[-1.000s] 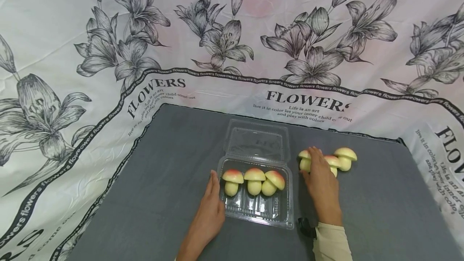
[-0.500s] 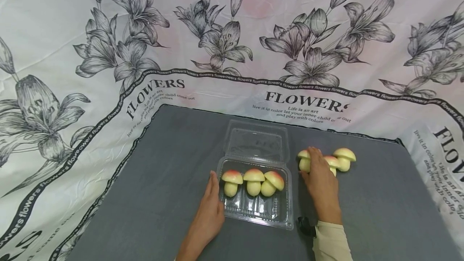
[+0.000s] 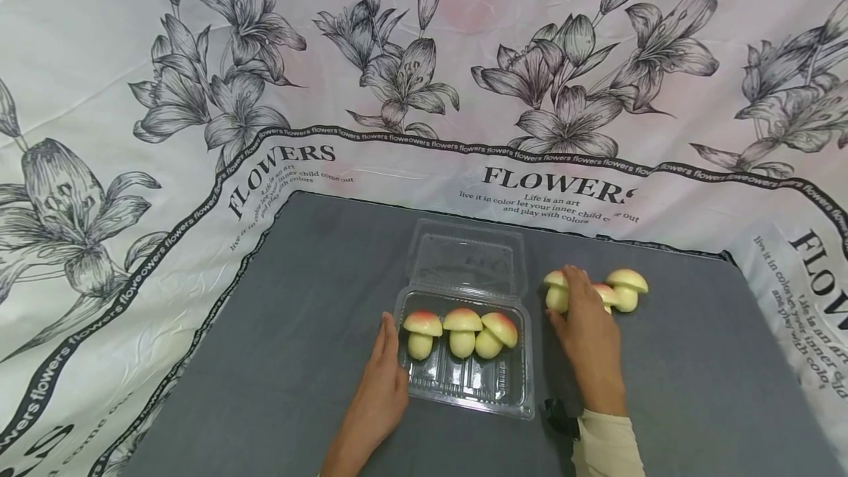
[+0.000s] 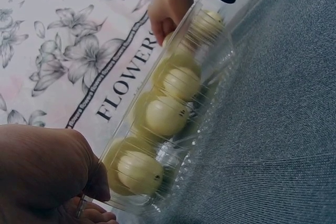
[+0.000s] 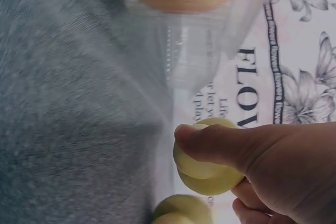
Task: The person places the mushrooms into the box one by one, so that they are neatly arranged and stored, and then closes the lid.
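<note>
A clear plastic clamshell container point(image 3: 457, 400) lies with its lid point(image 3: 467, 263) folded back. Inside are three toy mushrooms, pale yellow with reddish caps: one at left point(image 3: 422, 326), one in the middle point(image 3: 462, 322) and one tilted at right point(image 3: 497, 330). My left hand point(image 3: 374, 396) pinches the container's left rim, the thumb point(image 4: 98, 186) on one side of the wall and fingers beneath. Right of the container, my right hand point(image 3: 589, 344) grips a toy mushroom point(image 5: 210, 174), its thumb point(image 5: 210, 142) across the stem. Two more toy mushrooms sit beside it, a partly covered one point(image 3: 604, 293) and another point(image 3: 626, 289).
The grey tabletop point(image 3: 285, 359) ends at the back against a white flower-printed cloth point(image 3: 411, 157). A dark object point(image 3: 559, 418) is by the right wrist, next to the beige sleeve point(image 3: 606, 440).
Both hands keep nearly the same places. The head view shifts slightly; the container and the toy mushrooms inside stay as they were.
</note>
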Available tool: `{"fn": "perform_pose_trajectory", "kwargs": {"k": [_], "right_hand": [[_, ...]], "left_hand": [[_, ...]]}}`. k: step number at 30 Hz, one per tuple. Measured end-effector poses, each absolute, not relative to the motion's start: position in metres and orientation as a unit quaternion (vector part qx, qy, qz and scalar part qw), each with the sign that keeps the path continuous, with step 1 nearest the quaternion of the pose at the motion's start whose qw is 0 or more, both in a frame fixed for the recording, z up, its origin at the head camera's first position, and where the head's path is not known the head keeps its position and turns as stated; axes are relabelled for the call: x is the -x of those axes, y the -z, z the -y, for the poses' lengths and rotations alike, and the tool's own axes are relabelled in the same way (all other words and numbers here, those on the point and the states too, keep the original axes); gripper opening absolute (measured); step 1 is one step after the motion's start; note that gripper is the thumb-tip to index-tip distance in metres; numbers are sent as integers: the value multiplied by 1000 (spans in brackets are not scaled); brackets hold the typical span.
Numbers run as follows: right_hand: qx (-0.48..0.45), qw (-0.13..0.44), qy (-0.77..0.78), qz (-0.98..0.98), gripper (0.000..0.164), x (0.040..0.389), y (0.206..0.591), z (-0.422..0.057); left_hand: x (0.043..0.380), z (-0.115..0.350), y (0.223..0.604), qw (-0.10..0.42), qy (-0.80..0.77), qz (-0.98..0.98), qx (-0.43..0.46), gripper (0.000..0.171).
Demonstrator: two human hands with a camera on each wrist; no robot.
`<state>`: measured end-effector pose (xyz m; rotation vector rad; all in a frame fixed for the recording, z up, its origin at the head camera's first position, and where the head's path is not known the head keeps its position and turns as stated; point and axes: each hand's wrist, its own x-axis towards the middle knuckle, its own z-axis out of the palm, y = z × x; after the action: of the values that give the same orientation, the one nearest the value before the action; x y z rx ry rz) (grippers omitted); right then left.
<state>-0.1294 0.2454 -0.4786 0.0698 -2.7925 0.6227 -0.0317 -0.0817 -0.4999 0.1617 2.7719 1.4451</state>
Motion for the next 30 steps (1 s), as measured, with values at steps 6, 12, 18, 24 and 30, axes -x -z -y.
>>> {"fn": "perform_pose_trajectory", "kwargs": {"k": [6, 12, 18, 24, 30], "right_hand": [[-32, 162, -217, 962, 82, 125, 467, -242], [-35, 173, -213, 961, 84, 117, 452, -236], [-39, 179, -214, 960, 85, 109, 438, -229], [-47, 183, -219, 957, 85, 101, 429, -222], [-53, 166, -227, 958, 85, 95, 422, -214]], "left_hand": [[31, 82, 499, 4, -464, -884, -56, 71], [31, 81, 499, -3, -461, -886, -57, 70], [31, 81, 499, 0, -463, -885, -57, 71], [31, 82, 499, 4, -465, -884, -60, 70], [31, 82, 498, 5, -466, -883, -60, 70]]}}
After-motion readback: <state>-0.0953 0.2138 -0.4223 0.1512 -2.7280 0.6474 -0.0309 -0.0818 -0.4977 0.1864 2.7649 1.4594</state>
